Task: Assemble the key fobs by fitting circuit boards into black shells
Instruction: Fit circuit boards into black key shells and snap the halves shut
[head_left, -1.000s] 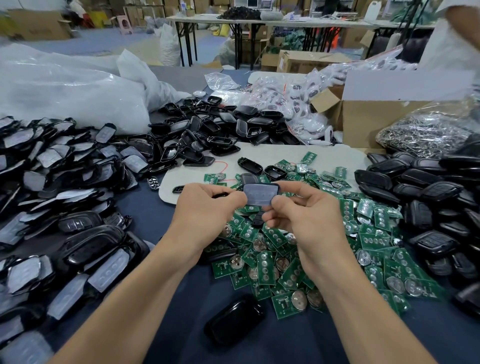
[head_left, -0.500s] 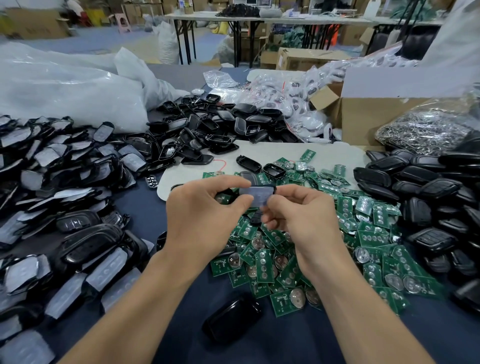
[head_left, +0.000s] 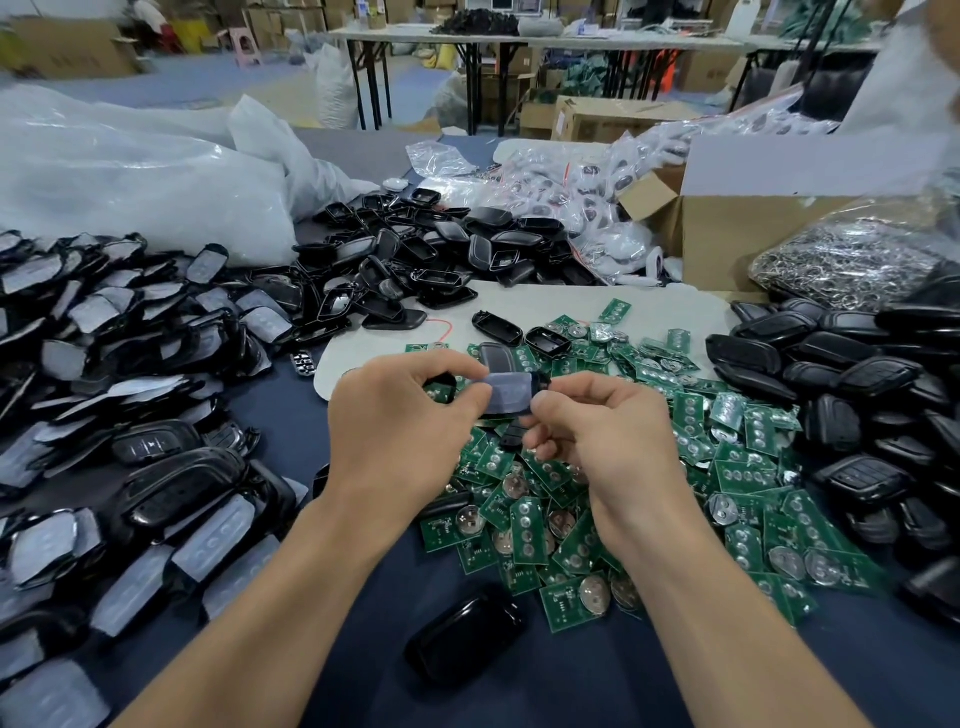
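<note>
Over tabletop (head_left: 571, 686), left hand (head_left: 400, 431), right hand (head_left: 602, 436) pinch film-faced black shell (head_left: 511, 387).

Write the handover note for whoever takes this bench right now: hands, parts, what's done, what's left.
Left hand: pinches the held shell at its left end.
Right hand: pinches its right end, above the table.
Parts: green circuit boards heaped under the hands; black shells piled to the right, open shells behind, film-faced pieces to the left; one lone shell lies nearest.
Done: cannot tell whether the held shell has its board.
Left: many loose boards and shells to fit.
</note>
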